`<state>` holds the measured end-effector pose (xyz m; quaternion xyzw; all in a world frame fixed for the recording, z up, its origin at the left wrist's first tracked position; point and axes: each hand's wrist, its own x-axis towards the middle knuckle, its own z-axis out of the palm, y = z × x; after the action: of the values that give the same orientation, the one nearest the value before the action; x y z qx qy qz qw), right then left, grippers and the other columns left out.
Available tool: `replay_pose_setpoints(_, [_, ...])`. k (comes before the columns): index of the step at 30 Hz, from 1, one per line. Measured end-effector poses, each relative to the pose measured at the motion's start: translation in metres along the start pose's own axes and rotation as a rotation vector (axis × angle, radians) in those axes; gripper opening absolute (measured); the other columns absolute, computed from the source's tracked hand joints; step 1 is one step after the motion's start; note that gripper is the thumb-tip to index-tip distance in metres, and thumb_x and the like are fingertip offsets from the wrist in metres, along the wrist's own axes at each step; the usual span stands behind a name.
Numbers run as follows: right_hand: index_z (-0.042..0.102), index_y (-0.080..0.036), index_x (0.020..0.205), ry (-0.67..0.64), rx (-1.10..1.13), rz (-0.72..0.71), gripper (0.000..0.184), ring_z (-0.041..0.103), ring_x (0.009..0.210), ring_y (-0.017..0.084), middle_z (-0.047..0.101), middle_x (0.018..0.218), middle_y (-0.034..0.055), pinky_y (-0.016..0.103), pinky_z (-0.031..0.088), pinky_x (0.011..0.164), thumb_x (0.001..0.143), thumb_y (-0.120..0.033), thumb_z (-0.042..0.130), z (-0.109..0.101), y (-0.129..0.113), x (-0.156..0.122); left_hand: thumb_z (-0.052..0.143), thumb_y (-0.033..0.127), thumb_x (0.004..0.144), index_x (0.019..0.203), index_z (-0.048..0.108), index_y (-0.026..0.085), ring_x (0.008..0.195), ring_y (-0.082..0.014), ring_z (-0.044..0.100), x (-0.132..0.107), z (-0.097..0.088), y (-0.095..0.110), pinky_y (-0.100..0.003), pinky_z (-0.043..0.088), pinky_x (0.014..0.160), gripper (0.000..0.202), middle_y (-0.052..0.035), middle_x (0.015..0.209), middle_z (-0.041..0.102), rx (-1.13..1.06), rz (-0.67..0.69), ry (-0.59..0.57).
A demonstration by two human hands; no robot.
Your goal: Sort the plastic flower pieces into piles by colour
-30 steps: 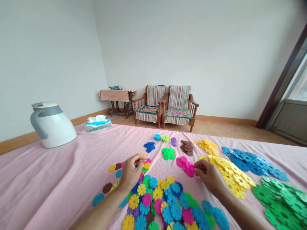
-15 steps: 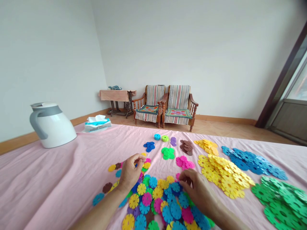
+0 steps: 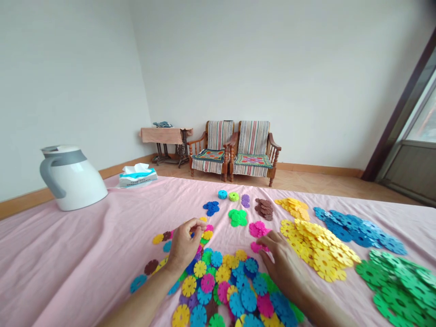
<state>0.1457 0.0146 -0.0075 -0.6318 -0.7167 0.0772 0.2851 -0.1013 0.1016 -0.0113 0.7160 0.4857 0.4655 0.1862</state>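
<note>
On the right hand (image 3: pixel 285 267), loosely spread fingers (image 3: pixel 271 241) touch a pink disc (image 3: pixel 255 247).

Mixed disc heap (image 3: pixel 223 274) beyond bottom edge

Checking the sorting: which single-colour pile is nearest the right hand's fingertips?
The small pile of pink plastic flower discs, just beyond them; the yellow pile lies further right.

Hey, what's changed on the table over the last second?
The right hand drew back from the pink pile toward the mixed pile, then reached out again; its fingers now touch a loose pink disc. The left hand stayed at the mixed pile's far edge. The yellow pile and kettle did not move.
</note>
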Motion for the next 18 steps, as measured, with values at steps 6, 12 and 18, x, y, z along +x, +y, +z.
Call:
replay_pose_setpoints(6, [0.068, -0.023, 0.087, -0.132, 0.119, -0.009, 0.020, 0.057, 0.089, 0.020, 0.062, 0.089, 0.0044, 0.032, 0.041, 0.079, 0.080, -0.021, 0.050, -0.007, -0.016, -0.009, 0.045, 0.021, 0.078, 0.075, 0.065, 0.017, 0.075, -0.0169, 0.067, 0.000, 0.000, 0.001, -0.026, 0.052, 0.072, 0.020, -0.0025, 0.076, 0.072, 0.001, -0.003, -0.001])
replay_pose_setpoints(12, [0.065, -0.019, 0.069, -0.173, 0.137, 0.037, 0.016, 0.059, 0.075, 0.016, 0.064, 0.077, 0.0022, 0.027, 0.043, 0.069, 0.073, -0.017, 0.049, -0.014, -0.017, -0.010, 0.044, 0.019, 0.078, 0.074, 0.064, 0.018, 0.073, -0.0159, 0.067, -0.001, 0.000, 0.003, -0.025, 0.052, 0.070, 0.021, -0.0018, 0.073, 0.071, -0.004, 0.009, 0.000])
replay_pose_setpoints(18, [0.067, -0.020, 0.083, -0.145, 0.138, 0.064, 0.017, 0.058, 0.080, 0.018, 0.064, 0.082, 0.0029, 0.029, 0.042, 0.071, 0.072, -0.023, 0.054, -0.002, -0.016, -0.008, 0.044, 0.020, 0.078, 0.074, 0.065, 0.018, 0.074, -0.0165, 0.068, -0.001, -0.001, 0.004, -0.026, 0.053, 0.071, 0.021, -0.0021, 0.075, 0.072, 0.001, 0.018, 0.011])
